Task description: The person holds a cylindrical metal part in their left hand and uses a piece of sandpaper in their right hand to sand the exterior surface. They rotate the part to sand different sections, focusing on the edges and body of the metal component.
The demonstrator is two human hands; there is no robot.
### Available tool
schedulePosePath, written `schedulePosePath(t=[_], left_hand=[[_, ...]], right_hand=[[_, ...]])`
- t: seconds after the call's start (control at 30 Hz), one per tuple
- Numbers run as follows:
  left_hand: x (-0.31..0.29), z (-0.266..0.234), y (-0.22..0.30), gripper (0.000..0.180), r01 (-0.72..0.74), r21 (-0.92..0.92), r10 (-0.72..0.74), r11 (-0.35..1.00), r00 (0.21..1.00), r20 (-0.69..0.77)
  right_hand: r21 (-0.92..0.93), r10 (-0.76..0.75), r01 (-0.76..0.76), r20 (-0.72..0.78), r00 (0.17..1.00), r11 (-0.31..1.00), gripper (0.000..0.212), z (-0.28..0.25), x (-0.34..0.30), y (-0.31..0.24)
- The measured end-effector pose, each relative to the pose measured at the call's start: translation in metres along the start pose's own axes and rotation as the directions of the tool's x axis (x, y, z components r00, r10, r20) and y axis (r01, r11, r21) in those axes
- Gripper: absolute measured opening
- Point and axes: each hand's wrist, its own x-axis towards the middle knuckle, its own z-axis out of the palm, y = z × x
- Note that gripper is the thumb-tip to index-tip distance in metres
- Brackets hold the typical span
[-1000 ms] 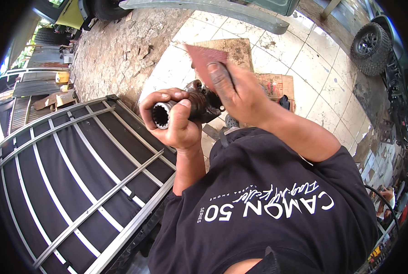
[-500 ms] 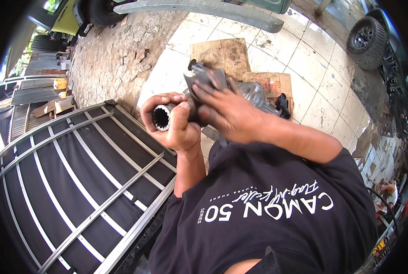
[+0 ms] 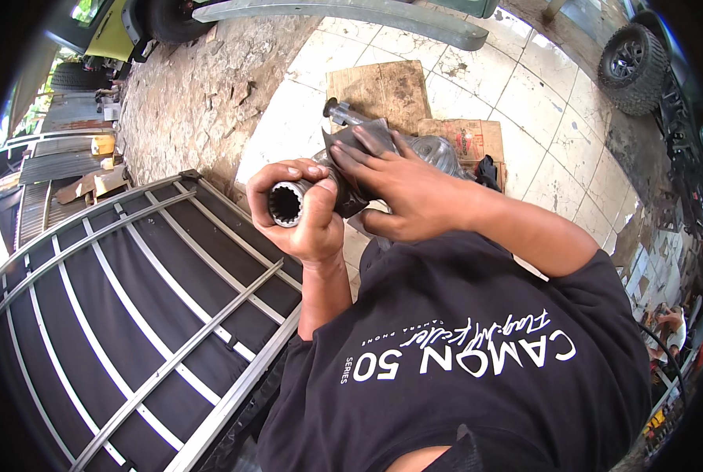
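Note:
My left hand (image 3: 308,216) grips a metal splined shaft part (image 3: 287,203); its hollow toothed end faces left. My right hand (image 3: 403,189) presses a dark grey sheet of abrasive paper (image 3: 357,153) around the part's body, fingers spread over it. The rest of the part lies hidden under the sheet and my right hand. Both hands are held up in front of my chest, above a tiled floor.
A grey metal gate of bars (image 3: 123,315) lies flat at lower left. Cardboard pieces (image 3: 379,86) and a dark metal part (image 3: 438,149) rest on the white tiles (image 3: 517,79) beyond my hands. A wheel (image 3: 627,55) stands at upper right, a yellow vehicle (image 3: 123,23) at upper left.
The abrasive sheet, held up loose a second ago, has come down and is wrapped on the part under my right hand. My left hand has kept its grip.

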Motion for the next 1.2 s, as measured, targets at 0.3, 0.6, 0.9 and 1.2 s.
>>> schedulePosePath(t=[0.3,0.6,0.9,1.2], left_hand=[[0.005,-0.001,0.002,0.028,0.018,-0.032,-0.019,0.999,0.999,-0.036],[0.003,-0.005,0.004,0.028,0.028,-0.042,-0.029,0.999,0.999,-0.027],[0.003,-0.014,0.001,0.028,0.024,-0.056,-0.026,0.998,0.999,-0.042],[0.0,-0.012,0.004,0.029,0.04,-0.038,-0.042,0.998,0.998,-0.049]], right_hand=[[-0.159,-0.025,0.014,-0.068,0.997,0.987,0.091,0.008,0.001,-0.003],[-0.182,-0.072,0.057,-0.075,0.995,0.982,0.078,0.01,-0.009,-0.008],[-0.14,-0.016,0.007,-0.068,0.998,0.99,0.087,0.016,0.003,-0.01],[-0.132,0.026,-0.024,0.009,1.0,0.991,0.089,0.012,0.013,-0.005]])
